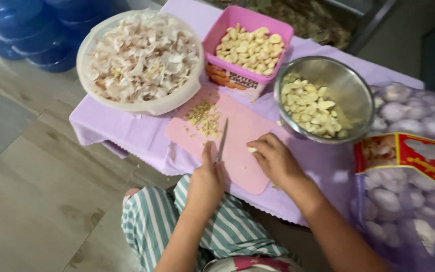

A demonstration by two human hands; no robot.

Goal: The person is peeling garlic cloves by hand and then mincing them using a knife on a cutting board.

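Observation:
My left hand (206, 177) grips the handle of a knife (222, 139), its blade pointing away from me over a pink cutting board (245, 151). At the board's right edge my right hand (277, 158) pinches a peeled garlic clove (252, 149). A small heap of chopped garlic (205, 117) lies at the board's far left end. The board rests on a lilac cloth (127, 132).
A white bowl (172, 102) full of garlic skins stands far left. A pink tub (250, 22) and a steel bowl (351, 83) hold peeled cloves. A mesh bag of garlic bulbs (409, 186) fills the right. Blue tubs (21, 30) sit on the wooden floor.

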